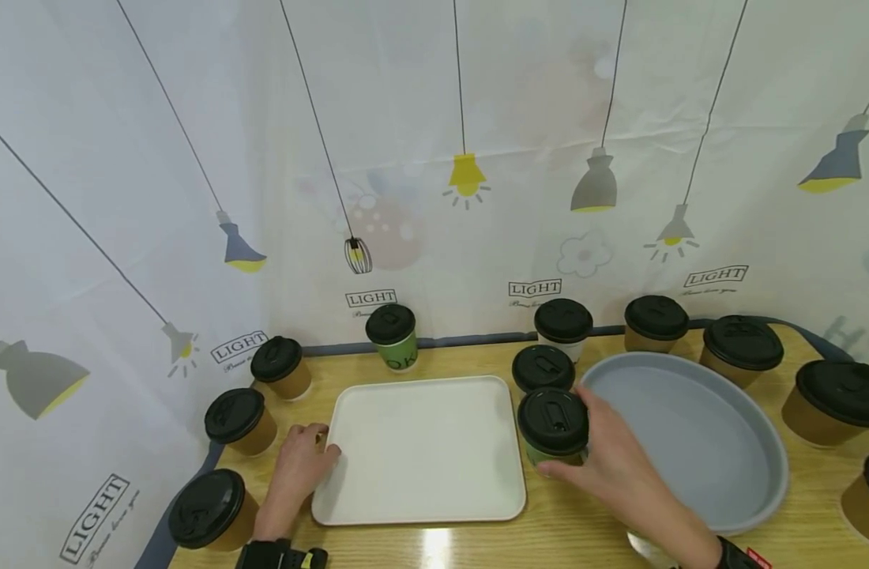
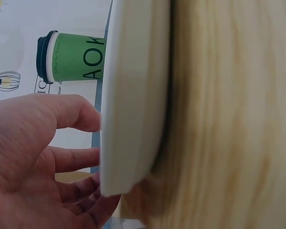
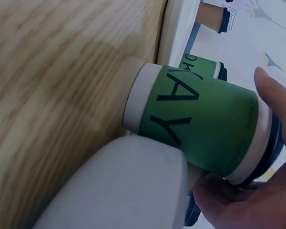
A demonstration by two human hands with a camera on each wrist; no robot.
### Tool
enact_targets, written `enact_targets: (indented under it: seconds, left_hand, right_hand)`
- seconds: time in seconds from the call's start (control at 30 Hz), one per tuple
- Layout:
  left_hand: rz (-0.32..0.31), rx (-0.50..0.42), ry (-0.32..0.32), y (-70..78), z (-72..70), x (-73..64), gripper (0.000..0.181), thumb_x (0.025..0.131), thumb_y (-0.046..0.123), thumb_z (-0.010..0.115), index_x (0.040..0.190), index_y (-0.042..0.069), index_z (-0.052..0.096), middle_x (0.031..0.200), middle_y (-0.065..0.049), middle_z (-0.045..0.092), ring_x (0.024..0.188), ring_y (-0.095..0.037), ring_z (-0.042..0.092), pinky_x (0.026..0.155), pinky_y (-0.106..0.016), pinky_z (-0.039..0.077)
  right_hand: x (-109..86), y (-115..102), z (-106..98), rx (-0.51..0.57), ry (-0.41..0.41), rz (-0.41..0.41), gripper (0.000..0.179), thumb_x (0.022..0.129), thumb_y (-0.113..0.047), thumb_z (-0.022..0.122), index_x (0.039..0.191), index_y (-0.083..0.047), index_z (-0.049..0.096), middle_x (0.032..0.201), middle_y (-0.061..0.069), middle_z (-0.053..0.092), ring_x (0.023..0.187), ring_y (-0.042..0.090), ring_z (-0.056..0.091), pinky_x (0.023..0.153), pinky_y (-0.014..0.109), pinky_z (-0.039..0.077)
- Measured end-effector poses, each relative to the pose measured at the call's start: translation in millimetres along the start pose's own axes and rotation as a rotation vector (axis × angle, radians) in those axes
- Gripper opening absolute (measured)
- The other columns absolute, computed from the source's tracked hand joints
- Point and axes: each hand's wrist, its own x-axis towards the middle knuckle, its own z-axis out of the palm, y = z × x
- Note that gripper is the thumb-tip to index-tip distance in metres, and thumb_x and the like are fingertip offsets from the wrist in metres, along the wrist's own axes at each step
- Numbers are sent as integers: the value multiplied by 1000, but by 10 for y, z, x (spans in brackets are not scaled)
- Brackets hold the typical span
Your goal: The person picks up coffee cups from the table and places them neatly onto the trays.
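My right hand (image 1: 615, 454) grips a green paper coffee cup (image 3: 195, 114) with a black lid (image 1: 554, 420), thumb and fingers on opposite sides near its top. The cup's base is right at the wooden table, between the trays. Just behind it stands another black-lidded cup (image 1: 543, 368), its green side (image 3: 200, 66) partly hidden in the right wrist view. At the left edge of a white rectangular tray (image 1: 420, 450), my left hand (image 1: 302, 462) holds the rim, thumb tip on top and fingers bent along the outer side (image 2: 133, 95).
A round grey tray (image 1: 690, 442) sits to the right. Several brown lidded cups line the table's left side, like this one (image 1: 214, 510), and its right (image 1: 836, 403). A green cup (image 1: 393, 337) and a white cup (image 1: 564, 325) stand at the back, before a printed curtain (image 1: 434, 237).
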Motion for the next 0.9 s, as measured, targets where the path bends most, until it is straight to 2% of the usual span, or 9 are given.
enact_targets:
  seconds: [0.37,0.63,0.9]
  left_hand:
    - [-10,-6,-28,5,-8,12,45,91,17,65,127,-10,63,118,-27,55,103,-39,57,89,-54,49]
    - [-11,8,-25,-14,3,24,45,91,18,65,127,-10,64,117,-27,56,101,-39,57,87,-54,49]
    - [-15,18,-29,-7,-10,20,44,92,19,66,126,-10,64,118,-27,56,103,-40,57,89,-55,49]
  right_hand:
    - [-15,10,110,-29,108,-95,103,69,-20,98,145,13,37,133,35,54,121,49,56,96,63,50]
    - [-16,-52,64,-26,149,-130,102,66,-18,99,143,13,40,131,33,56,117,47,59,93,63,52]
    - [36,-172,5,-13,150,-146,101,69,-23,97,145,10,40,131,31,56,118,46,58,92,62,52]
